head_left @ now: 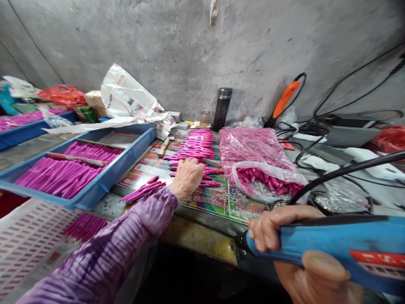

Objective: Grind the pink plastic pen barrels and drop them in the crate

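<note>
Closed grip of the right hand [272,226] around a blue-handled electric tool [332,240]: the fingers wrap the barrel, and the thumb lies across its near side. The black tip points left, clear of the bench. A red-and-white label [376,264] on the barrel is too blurred to read. The left hand [186,178], in a purple tie-dyed sleeve [104,257], lies palm down with the fingers curved over loose magenta plastic pieces [202,183] on a printed mat [202,202]; whether it is gripping any of them cannot be told.

Further slender pieces form a neat stacked row [194,143] just beyond that hand, and a small group [144,188] lies to its left. The mat bears the legible words "DE SELECTION", with the start of the line hidden at the wrist. A blue divided tray [104,190] left of the hand holds more pieces. A clear plastic bag [253,147] filled with the same magenta pieces lies to the right. A white slotted crate [31,240] sits at lower left.

Along the concrete wall [177,50] stand a black vacuum flask [222,105] and a small glass jar [205,118]. A wooden-handled hammer [163,147] lies at the back of the mat. An orange-handled tool [284,99] leans against the wall, with black cables [354,78] to its right.
</note>
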`<state>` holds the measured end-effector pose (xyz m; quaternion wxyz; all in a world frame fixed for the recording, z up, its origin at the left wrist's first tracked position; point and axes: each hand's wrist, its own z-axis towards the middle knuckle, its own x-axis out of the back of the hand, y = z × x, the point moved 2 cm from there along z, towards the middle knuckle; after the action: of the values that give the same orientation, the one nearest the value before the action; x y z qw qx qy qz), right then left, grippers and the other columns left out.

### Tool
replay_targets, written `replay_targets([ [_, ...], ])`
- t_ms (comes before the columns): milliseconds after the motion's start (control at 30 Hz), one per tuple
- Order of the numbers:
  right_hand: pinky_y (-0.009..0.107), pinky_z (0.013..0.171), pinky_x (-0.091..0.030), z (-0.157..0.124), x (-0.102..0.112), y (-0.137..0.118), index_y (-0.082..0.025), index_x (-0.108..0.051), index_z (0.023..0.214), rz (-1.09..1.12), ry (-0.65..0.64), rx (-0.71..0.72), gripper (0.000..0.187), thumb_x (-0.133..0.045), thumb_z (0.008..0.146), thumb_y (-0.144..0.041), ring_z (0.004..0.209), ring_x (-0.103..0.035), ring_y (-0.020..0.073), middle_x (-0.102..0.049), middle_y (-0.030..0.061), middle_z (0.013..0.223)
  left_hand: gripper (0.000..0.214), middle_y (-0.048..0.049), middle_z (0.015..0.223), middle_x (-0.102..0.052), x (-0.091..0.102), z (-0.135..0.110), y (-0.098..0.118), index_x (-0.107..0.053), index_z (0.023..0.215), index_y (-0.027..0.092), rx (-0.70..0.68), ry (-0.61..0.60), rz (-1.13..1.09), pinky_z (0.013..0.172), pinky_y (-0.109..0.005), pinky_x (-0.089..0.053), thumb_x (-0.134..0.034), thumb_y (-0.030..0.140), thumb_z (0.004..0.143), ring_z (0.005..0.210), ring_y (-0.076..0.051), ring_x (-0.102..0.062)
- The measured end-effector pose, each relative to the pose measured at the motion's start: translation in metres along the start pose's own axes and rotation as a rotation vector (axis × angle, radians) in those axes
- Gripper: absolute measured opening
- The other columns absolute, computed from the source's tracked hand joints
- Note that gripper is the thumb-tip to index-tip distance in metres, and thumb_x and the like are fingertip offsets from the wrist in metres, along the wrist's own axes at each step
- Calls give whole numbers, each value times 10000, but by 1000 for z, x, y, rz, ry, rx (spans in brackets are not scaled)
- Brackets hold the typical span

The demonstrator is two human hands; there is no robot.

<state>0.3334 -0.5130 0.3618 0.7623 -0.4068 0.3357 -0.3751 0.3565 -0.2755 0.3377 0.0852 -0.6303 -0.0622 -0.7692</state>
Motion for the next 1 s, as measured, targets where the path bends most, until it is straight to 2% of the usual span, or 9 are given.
replay_targets([
  [167, 328, 589, -503, 0, 5, 2, -263, -652, 859, 13, 32, 4, 492, -744, 767, -737, 537, -562, 151, -583, -39, 602, 196, -129, 1110, -710, -10, 13, 8, -760, 1069, 185, -8, -8, 12, 928, -407, -449, -594, 280, 1025, 1122, -293, -640],
  [300, 332, 569, -500, 3, 6, 2, -261, -655, 838, 20, 50, -4, 521, -753, 735, -762, 515, -552, 151, -578, -44, 591, 227, -139, 1128, -709, -14, 14, 11, -752, 1066, 177, -6, 2, 6, 942, -419, -444, -538, 248, 1042, 1140, -299, -630],
  [467, 340, 574, -504, 5, 10, 2, -241, -652, 821, 42, 58, -12, 564, -768, 703, -780, 510, -562, 153, -593, -39, 593, 212, -170, 1151, -710, -13, 11, 13, -733, 1051, 152, 24, 21, -38, 951, -463, -433, -529, 203, 1019, 1152, -329, -626],
  [600, 332, 591, -502, 7, 16, 6, -235, -648, 877, 69, 74, 12, 533, -776, 742, -734, 527, -561, 142, -594, -45, 609, 175, -172, 1109, -741, -7, 5, 11, -706, 1040, 134, 48, 56, -109, 977, -492, -418, -540, 167, 998, 1127, -338, -654],
  [667, 333, 608, -510, 10, 19, 8, -228, -650, 900, 61, 106, 46, 504, -779, 768, -696, 542, -566, 139, -601, -45, 621, 150, -142, 1033, -766, -4, 1, 9, -691, 1044, 134, 54, 72, -158, 953, -463, -435, -552, 161, 992, 1033, -309, -694],
  [800, 339, 616, -523, 17, 20, 15, -206, -655, 899, 42, 171, 107, 421, -804, 790, -584, 561, -586, 149, -616, -35, 630, 129, -87, 938, -780, 0, -11, 6, -664, 1068, 142, 57, 109, -249, 794, -339, -467, -572, 155, 979, 840, -225, -713],
  [867, 341, 603, -525, 21, 20, 19, -205, -655, 890, 46, 187, 130, 388, -806, 795, -549, 556, -584, 150, -612, -34, 629, 119, -65, 909, -775, 1, -19, 5, -664, 1051, 147, 38, 161, -360, 733, -291, -461, -578, 166, 972, 786, -187, -698],
  [1000, 341, 598, -521, 28, 20, 26, -201, -662, 903, 54, 219, 186, 339, -794, 818, -501, 570, -589, 151, -610, -31, 654, 157, -14, 770, -731, -2, -36, 3, -715, 982, 152, 18, 253, -788, 624, -237, -440, -605, 253, 931, 662, -140, -627],
])
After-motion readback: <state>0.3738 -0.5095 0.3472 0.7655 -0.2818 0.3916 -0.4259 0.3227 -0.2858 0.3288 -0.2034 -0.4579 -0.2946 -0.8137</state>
